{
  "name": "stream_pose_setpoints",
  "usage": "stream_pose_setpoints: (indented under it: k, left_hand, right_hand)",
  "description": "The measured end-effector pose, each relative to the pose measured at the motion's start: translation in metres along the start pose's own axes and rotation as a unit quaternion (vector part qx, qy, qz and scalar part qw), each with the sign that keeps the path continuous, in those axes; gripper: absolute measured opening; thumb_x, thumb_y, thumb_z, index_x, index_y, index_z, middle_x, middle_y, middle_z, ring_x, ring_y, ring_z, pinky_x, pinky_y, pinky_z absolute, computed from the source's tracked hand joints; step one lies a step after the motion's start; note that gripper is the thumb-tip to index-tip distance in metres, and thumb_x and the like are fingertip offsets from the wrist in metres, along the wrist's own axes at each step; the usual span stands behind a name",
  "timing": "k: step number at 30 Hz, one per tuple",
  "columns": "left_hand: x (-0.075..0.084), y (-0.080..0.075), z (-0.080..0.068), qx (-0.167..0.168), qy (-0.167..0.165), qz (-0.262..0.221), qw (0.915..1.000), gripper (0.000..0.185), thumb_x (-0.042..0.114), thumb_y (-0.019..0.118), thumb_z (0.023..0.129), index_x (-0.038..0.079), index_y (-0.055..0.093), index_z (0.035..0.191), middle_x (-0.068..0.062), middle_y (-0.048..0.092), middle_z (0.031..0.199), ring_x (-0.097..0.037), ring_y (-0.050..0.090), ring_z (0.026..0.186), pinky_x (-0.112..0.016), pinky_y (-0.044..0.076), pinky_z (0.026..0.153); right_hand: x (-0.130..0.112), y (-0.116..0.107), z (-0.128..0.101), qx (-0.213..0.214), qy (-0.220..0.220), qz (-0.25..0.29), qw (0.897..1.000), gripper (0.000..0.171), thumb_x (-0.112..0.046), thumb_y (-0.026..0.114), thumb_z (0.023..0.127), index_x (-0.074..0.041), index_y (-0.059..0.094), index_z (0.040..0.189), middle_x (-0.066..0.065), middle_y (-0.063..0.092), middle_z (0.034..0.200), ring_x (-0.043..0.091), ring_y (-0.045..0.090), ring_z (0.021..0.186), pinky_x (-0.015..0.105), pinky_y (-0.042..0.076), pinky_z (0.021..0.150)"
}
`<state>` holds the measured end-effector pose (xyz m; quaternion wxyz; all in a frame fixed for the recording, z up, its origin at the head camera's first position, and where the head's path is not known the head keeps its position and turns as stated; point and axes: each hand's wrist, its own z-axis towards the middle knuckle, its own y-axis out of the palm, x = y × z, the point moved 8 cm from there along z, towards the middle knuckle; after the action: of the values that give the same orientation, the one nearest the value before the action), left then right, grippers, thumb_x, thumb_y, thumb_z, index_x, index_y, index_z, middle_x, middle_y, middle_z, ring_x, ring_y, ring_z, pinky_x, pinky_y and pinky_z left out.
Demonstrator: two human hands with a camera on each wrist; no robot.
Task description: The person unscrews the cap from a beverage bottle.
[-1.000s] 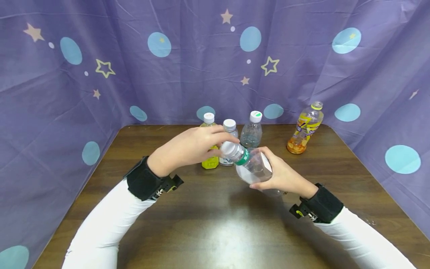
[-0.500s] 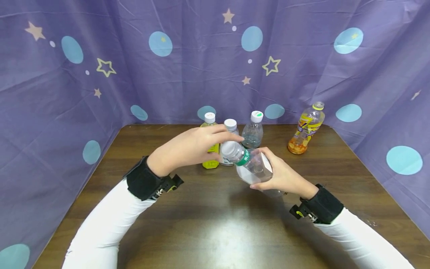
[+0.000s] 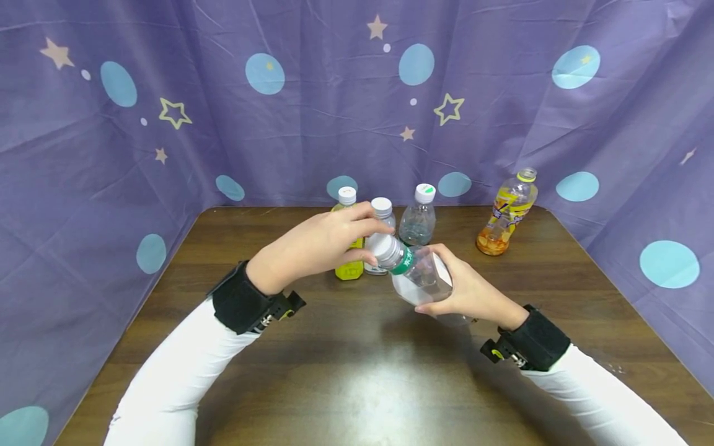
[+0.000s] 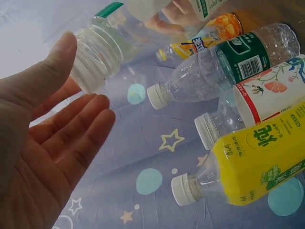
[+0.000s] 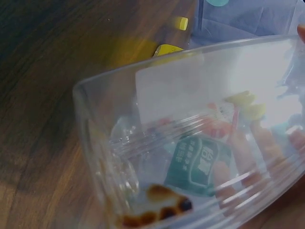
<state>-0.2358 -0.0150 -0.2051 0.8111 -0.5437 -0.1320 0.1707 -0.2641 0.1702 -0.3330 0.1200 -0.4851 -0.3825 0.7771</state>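
A purple curtain (image 3: 502,124) printed with stars and blue dots hangs around a dark wooden table (image 3: 357,384) that spreads under both forearms. Above the middle of that table the right hand (image 3: 468,291) is wrapped around the body of a clear bottle (image 3: 421,279), holding it tilted so its neck leans toward the left hand (image 3: 318,244). The left hand sits at the bottle's white cap (image 3: 382,245); in the left wrist view its thumb lies on the ribbed side of the cap while the fingers (image 4: 81,138) stretch out relaxed beneath it, not closed round it. Just beyond the left hand's fingertips stand a yellow bottle (image 3: 348,263) and, touching it or nearly so, a white-labelled bottle (image 3: 382,214). A little past the right hand's knuckles is a clear bottle with a green-marked cap (image 3: 418,218). Well off beyond the right hand, near the curtain, stands an orange drink bottle (image 3: 506,214).
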Motion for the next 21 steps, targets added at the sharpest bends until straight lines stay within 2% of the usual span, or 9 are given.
stream_pose_setpoints:
  k: [4, 7, 10, 12, 18, 21]
  left_hand:
    - [0.0012, -0.0004, 0.0, 0.007, 0.015, -0.011, 0.9998, 0.057, 0.029, 0.08, 0.078, 0.01, 0.061, 0.128, -0.003, 0.06, 0.12, -0.015, 0.058, 0.101, -0.024, 0.05, 0.088]
    - [0.0034, -0.0028, -0.0008, 0.022, 0.039, -0.006, 0.999, 0.058, 0.017, 0.081, 0.078, 0.016, 0.059, 0.132, -0.002, 0.061, 0.12, -0.015, 0.057, 0.103, -0.024, 0.05, 0.087]
    - [0.0055, -0.0054, -0.0015, 0.036, 0.055, 0.0, 0.9978, 0.053, 0.004, 0.079, 0.078, 0.02, 0.064, 0.126, 0.001, 0.062, 0.116, -0.013, 0.058, 0.1, -0.022, 0.051, 0.085]
    - [0.0058, -0.0056, -0.0013, 0.039, 0.058, 0.009, 0.9975, 0.05, 0.002, 0.079, 0.077, 0.019, 0.066, 0.122, 0.001, 0.062, 0.113, -0.013, 0.059, 0.098, -0.022, 0.052, 0.084]
    - [0.0019, -0.0031, -0.0002, 0.008, 0.011, 0.033, 0.9994, 0.046, 0.024, 0.08, 0.079, 0.015, 0.065, 0.121, 0.001, 0.065, 0.115, -0.013, 0.061, 0.096, -0.025, 0.053, 0.084]
    - [0.0003, -0.0019, 0.0007, -0.006, -0.006, 0.035, 0.9994, 0.046, 0.029, 0.079, 0.08, 0.014, 0.065, 0.12, 0.001, 0.064, 0.113, -0.013, 0.06, 0.094, -0.025, 0.053, 0.081]
  right_hand:
    - [-0.0004, -0.0004, 0.0004, 0.002, 0.0, 0.004, 1.0, 0.091, -0.038, 0.09, 0.064, -0.02, 0.038, 0.136, 0.006, 0.056, 0.124, 0.02, 0.055, 0.104, 0.04, 0.05, 0.083]
    - [-0.0011, -0.0009, 0.0003, 0.002, -0.002, 0.008, 1.0, 0.091, -0.037, 0.09, 0.064, -0.019, 0.037, 0.135, 0.007, 0.056, 0.125, 0.021, 0.055, 0.105, 0.041, 0.05, 0.083]
    - [-0.0017, -0.0018, 0.0003, 0.004, -0.004, 0.007, 1.0, 0.091, -0.037, 0.091, 0.064, -0.019, 0.038, 0.135, 0.006, 0.056, 0.124, 0.021, 0.055, 0.105, 0.041, 0.05, 0.084]
    - [-0.0021, -0.0022, 0.0005, 0.004, -0.005, 0.004, 1.0, 0.091, -0.038, 0.091, 0.063, -0.019, 0.038, 0.135, 0.005, 0.056, 0.124, 0.02, 0.055, 0.105, 0.041, 0.05, 0.084]
    - [-0.0033, -0.0027, 0.001, 0.006, -0.008, -0.005, 1.0, 0.09, -0.039, 0.091, 0.063, -0.02, 0.039, 0.134, 0.002, 0.057, 0.122, 0.017, 0.055, 0.104, 0.037, 0.051, 0.083]
    - [-0.0034, -0.0025, 0.0007, 0.005, -0.005, -0.009, 1.0, 0.09, -0.039, 0.091, 0.062, -0.02, 0.039, 0.134, 0.002, 0.057, 0.122, 0.017, 0.056, 0.103, 0.035, 0.05, 0.083]
